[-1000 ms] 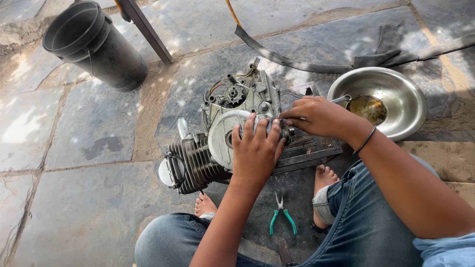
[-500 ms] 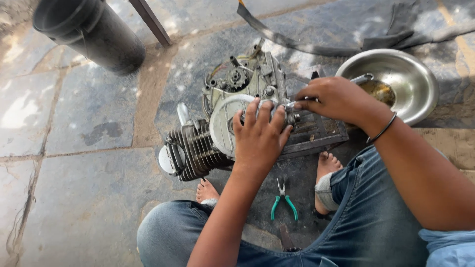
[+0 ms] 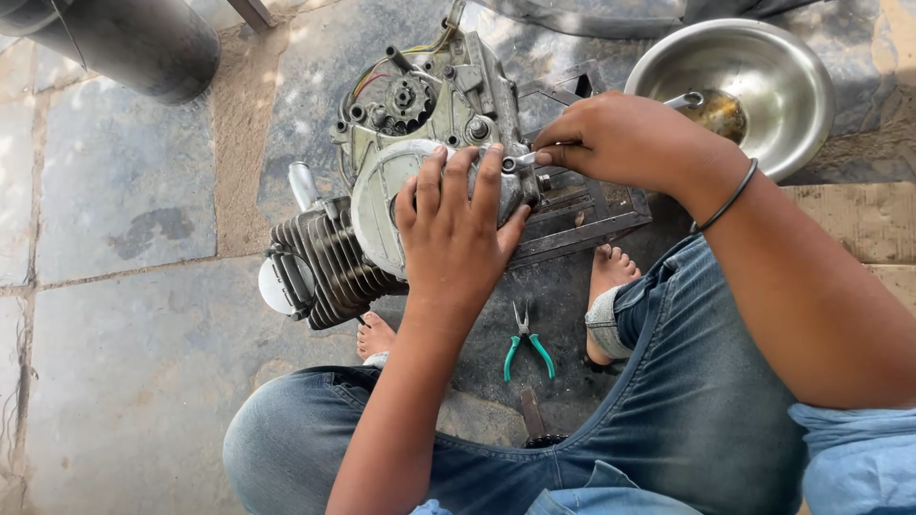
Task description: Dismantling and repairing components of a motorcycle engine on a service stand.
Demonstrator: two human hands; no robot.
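Two bare hands work on a small motorcycle engine (image 3: pixel 420 162) lying on a stone floor (image 3: pixel 124 362). Left hand (image 3: pixel 458 229): fingers spread, palm pressed flat on the round grey side cover (image 3: pixel 377 205) of the engine. Right hand (image 3: pixel 620 138): fingers drawn together, pinching a slim metal tool (image 3: pixel 523 158) whose tip meets the cover edge just beyond the left fingertips. A finned cylinder (image 3: pixel 329 262) projects from the engine to the left of the left hand. A metal frame (image 3: pixel 582 215) lies under the engine, below the right hand. Green-handled pliers (image 3: pixel 525 343) lie on the floor near the left wrist, between the bare feet. A steel bowl (image 3: pixel 792 86) stands just beyond the right hand. A black bucket (image 3: pixel 143 43) stands well apart, far left of both hands.
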